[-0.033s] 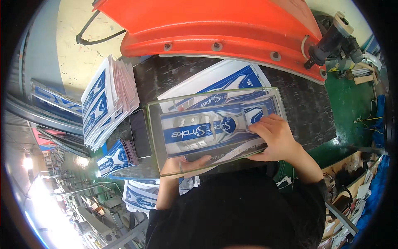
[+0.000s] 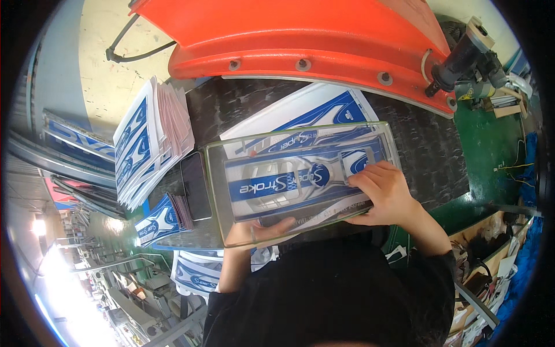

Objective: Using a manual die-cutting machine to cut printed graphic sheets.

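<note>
A thick clear plastic board (image 2: 217, 196) with a greenish edge and raised thin strips, like a cutting die, is tilted in front of me. Blue-and-white printed sheet (image 2: 248, 191) shows through it, lined up near the strips. My left hand (image 2: 254, 231) holds the board's lower left corner; its palm and thumb show through the plastic, and its other fingers are hidden. At the right end my right hand (image 2: 378, 194) grips the board, fingertips on its upper face near a small framed opening, thumb at the near edge. A larger printed sheet (image 2: 335, 107) lies just beyond the board.
An orange machine head (image 2: 300, 34) with bolts spans the far side above the dark worktop (image 2: 428, 156). A fanned stack of printed sheets (image 2: 144, 139), a dark phone-like slab (image 2: 196, 185) and a smaller bundle of printed cards (image 2: 162, 220) sit at the left. Green floor (image 2: 503, 144) shows at right.
The board has shifted very slightly to the right, with my right hand on it. Both hands keep their hold.
</note>
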The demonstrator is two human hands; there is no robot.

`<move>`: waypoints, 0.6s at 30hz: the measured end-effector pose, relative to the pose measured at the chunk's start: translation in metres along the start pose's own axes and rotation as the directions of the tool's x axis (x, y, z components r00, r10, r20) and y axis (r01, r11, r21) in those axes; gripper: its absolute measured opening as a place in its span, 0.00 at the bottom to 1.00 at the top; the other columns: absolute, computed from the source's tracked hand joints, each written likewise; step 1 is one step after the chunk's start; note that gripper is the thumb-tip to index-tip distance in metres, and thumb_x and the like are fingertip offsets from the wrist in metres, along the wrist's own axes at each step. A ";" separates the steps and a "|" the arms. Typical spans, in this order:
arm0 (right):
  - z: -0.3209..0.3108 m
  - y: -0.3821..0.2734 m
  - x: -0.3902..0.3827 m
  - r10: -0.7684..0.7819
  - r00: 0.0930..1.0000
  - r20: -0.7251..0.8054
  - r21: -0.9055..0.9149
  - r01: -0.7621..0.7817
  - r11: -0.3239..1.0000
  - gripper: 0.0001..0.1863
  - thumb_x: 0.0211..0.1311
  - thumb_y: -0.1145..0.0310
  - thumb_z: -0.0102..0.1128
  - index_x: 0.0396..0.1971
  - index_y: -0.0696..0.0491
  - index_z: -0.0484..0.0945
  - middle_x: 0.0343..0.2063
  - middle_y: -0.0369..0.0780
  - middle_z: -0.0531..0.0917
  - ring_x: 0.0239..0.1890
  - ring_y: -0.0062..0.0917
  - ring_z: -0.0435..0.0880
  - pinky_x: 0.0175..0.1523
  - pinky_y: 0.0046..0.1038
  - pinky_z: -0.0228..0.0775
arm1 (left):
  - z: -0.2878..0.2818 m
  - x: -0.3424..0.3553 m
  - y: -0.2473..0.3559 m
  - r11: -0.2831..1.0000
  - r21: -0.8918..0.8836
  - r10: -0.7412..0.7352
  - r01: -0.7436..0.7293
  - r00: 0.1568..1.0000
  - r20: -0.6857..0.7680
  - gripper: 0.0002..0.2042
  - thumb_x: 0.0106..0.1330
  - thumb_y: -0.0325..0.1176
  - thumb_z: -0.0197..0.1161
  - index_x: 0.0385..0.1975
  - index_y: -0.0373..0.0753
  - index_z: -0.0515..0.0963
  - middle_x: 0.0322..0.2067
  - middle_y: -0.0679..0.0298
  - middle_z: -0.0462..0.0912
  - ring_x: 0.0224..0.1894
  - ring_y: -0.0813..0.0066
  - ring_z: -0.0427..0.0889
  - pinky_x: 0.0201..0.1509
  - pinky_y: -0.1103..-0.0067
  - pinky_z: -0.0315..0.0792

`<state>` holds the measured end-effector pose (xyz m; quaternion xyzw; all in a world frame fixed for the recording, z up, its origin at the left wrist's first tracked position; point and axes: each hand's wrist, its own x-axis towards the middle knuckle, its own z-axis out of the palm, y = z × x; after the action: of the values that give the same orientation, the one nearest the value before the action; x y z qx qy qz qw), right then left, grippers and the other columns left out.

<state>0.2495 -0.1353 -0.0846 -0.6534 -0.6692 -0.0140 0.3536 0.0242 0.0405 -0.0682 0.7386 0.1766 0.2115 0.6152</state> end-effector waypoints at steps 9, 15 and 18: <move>-0.006 0.007 -0.007 -0.050 0.986 -0.157 -0.024 0.047 0.999 0.29 0.37 0.47 0.75 0.33 0.55 0.77 0.25 0.38 0.82 0.26 0.31 0.82 0.34 0.28 0.73 | -0.001 -0.003 -0.007 0.974 -0.216 -0.001 -0.066 0.955 -0.296 0.40 0.58 0.33 0.69 0.67 0.36 0.53 0.60 0.52 0.65 0.54 0.63 0.75 0.59 0.69 0.71; -0.009 0.014 -0.012 -0.029 0.971 -0.237 0.009 0.032 0.999 0.32 0.37 0.44 0.74 0.33 0.55 0.76 0.22 0.36 0.79 0.24 0.32 0.81 0.32 0.30 0.70 | -0.008 -0.001 0.013 0.970 0.105 -0.174 0.219 0.929 -0.327 0.35 0.60 0.32 0.64 0.66 0.33 0.56 0.61 0.50 0.64 0.62 0.63 0.67 0.61 0.73 0.66; -0.005 0.016 -0.013 -0.014 0.958 -0.288 0.016 0.020 1.000 0.33 0.37 0.42 0.74 0.33 0.56 0.76 0.22 0.37 0.79 0.24 0.34 0.80 0.32 0.32 0.69 | -0.037 -0.012 0.014 0.936 0.312 -0.026 0.165 0.914 -0.405 0.30 0.57 0.19 0.57 0.63 0.32 0.60 0.60 0.55 0.66 0.59 0.68 0.69 0.61 0.75 0.65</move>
<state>0.2646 -0.1469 -0.0946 -0.6353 -0.6165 -0.1055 0.4530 -0.0057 0.0629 -0.0503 0.7658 0.3671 0.2914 0.4402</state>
